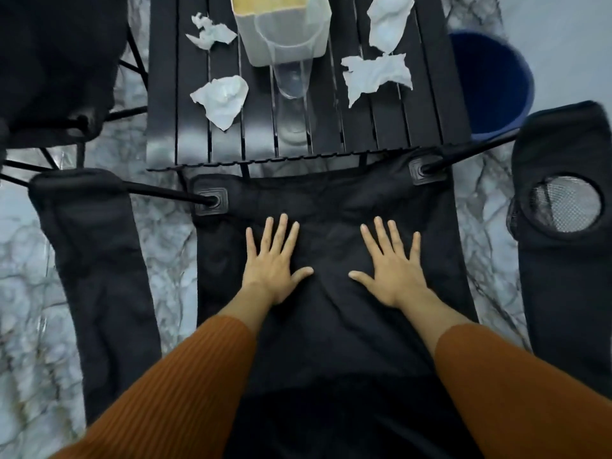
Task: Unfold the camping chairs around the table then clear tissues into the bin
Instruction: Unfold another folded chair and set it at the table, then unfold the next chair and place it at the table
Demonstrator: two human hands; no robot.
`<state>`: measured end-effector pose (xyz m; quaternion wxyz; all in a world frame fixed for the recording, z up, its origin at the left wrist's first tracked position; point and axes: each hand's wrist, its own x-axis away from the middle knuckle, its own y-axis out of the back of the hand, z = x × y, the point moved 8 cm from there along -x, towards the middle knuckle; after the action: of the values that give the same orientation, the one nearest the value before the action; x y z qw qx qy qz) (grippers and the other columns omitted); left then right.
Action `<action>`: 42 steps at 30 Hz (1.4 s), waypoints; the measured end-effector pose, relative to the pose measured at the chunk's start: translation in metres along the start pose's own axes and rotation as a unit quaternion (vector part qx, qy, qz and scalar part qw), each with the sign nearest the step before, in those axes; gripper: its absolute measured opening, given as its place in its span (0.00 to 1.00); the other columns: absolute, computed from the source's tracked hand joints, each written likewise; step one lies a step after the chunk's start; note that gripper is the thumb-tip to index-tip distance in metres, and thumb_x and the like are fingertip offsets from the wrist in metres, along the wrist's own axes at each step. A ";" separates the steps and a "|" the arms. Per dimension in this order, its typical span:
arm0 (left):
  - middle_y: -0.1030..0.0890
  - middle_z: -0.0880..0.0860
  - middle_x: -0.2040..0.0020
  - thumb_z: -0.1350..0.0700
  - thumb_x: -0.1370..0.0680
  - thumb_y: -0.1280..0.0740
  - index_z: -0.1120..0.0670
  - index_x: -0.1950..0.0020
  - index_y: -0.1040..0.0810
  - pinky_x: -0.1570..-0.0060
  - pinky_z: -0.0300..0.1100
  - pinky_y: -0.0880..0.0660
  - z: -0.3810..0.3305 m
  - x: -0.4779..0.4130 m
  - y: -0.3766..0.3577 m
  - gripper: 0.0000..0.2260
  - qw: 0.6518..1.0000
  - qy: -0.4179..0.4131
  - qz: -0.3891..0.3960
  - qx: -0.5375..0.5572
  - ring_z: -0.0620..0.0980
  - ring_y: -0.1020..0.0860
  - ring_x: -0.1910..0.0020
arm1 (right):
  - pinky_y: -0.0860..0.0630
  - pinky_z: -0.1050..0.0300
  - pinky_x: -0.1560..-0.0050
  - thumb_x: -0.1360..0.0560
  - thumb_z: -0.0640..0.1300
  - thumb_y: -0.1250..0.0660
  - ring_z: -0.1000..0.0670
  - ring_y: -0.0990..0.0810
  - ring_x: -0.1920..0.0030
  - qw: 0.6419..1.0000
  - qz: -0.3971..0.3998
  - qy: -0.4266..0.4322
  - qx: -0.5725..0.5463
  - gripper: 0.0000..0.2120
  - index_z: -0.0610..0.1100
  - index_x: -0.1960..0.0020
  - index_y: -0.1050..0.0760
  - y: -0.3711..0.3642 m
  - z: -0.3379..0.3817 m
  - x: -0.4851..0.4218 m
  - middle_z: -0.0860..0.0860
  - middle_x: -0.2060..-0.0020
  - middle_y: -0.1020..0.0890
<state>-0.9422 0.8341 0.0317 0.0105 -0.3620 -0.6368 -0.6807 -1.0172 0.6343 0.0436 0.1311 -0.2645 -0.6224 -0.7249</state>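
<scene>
A black camping chair [331, 200] stands unfolded right below me, its front edge against the black slatted table [427, 104]. My left hand [273, 260] and my right hand [392, 263] lie flat on its fabric seat, fingers spread, holding nothing. Several crumpled white tissues lie on the table: one at near left [222, 99], one at far left [210, 33], one at near right [376, 76], one at far right [389, 19]. A blue bin [493, 84] stands on the floor to the right of the table.
A clear glass [291, 77] and a pale box [281, 31] stand at the table's middle. Another black chair [56, 67] is at the upper left. The armrests [96, 260] flank the seat; the right one has a mesh cup holder [563, 203]. The floor is marbled.
</scene>
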 end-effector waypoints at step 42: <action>0.25 0.56 0.34 0.50 0.21 0.40 0.55 0.33 0.28 0.35 0.52 0.29 0.121 0.392 0.359 0.18 0.951 0.215 -0.127 0.184 0.58 0.27 0.35 | 0.27 0.43 0.37 0.25 0.50 0.35 0.38 0.26 0.37 0.979 -0.093 0.170 -0.058 0.20 0.44 0.36 0.31 0.388 0.246 0.272 0.42 0.37 0.24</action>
<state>-1.0030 1.0470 0.5294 0.1273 -0.1153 -0.7745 -0.6088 -0.9860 0.8371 0.5369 0.1517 -0.0852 -0.5697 -0.8032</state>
